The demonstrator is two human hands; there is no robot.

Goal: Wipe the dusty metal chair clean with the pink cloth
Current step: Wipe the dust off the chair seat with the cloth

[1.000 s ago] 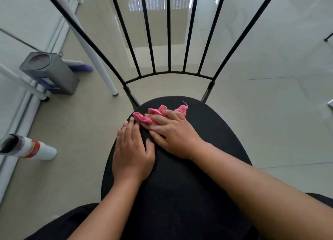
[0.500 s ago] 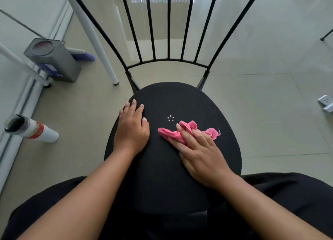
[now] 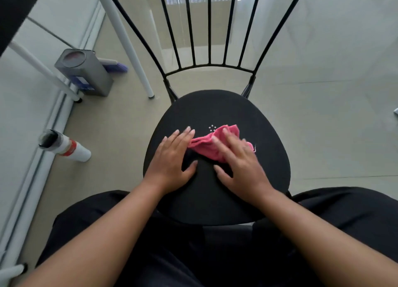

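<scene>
Pink cloth partly under blurred right hand; chair back cut off at top edge

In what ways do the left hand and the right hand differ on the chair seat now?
The right hand presses down on the pink cloth; the left hand lies flat on the bare chair seat, beside the cloth. The right hand looks slightly blurred; the left hand is sharp. Both rest palm down.

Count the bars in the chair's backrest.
7: five thin inner bars fan up from the curved rail, plus one slanted outer rod at each side. None looks hidden.
</scene>
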